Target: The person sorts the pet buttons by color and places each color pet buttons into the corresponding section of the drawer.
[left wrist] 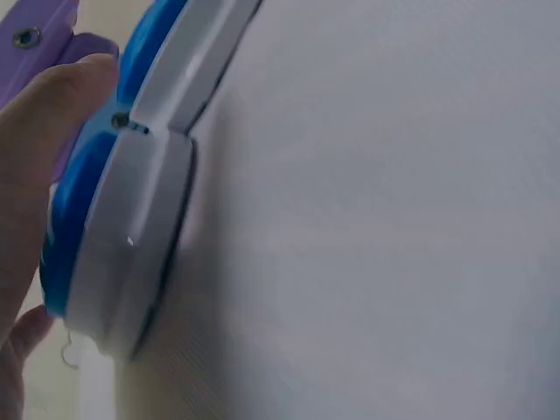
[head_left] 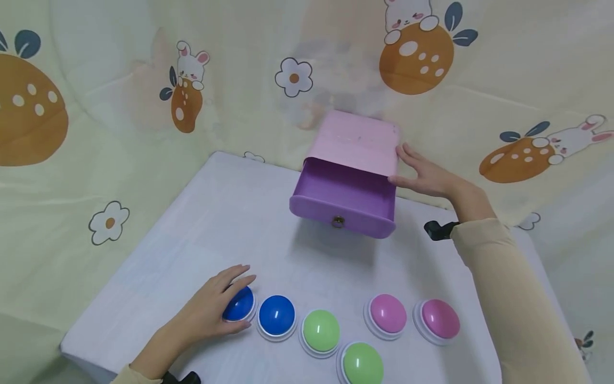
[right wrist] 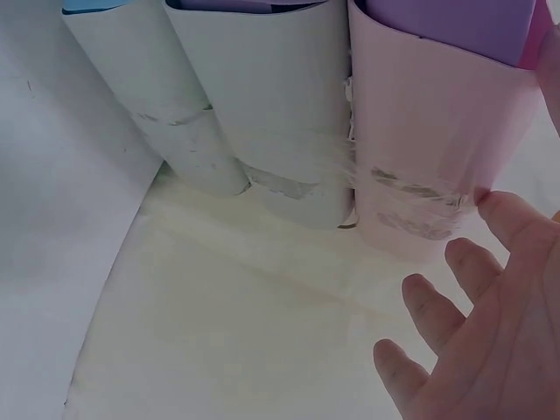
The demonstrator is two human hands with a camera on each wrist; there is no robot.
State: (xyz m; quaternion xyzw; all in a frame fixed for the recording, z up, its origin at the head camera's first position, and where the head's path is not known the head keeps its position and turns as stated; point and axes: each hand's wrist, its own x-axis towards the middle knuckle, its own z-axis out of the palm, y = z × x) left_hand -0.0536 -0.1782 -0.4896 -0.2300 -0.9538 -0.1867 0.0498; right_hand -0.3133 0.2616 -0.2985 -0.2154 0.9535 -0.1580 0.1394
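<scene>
Near the front left of the table, my left hand [head_left: 206,306] grips a round blue push button [head_left: 240,304] on a white base, thumb on one side and fingers on the other. A second blue button [head_left: 277,314] sits just right of it. In the left wrist view the gripped button [left wrist: 74,219] appears edge-on beside the thumb. My right hand [head_left: 431,176] rests its fingertips and thumb against the right side of a pink drawer box [head_left: 357,141], fingers spread. The box's purple drawer [head_left: 342,213] is pulled out, its inside showing no contents.
Two green buttons [head_left: 321,330] and two pink buttons [head_left: 388,313] stand along the front of the white table [head_left: 230,213]. In the right wrist view, whitish drawer boxes [right wrist: 271,114] adjoin the pink one. A patterned cloth [head_left: 230,96] hangs behind.
</scene>
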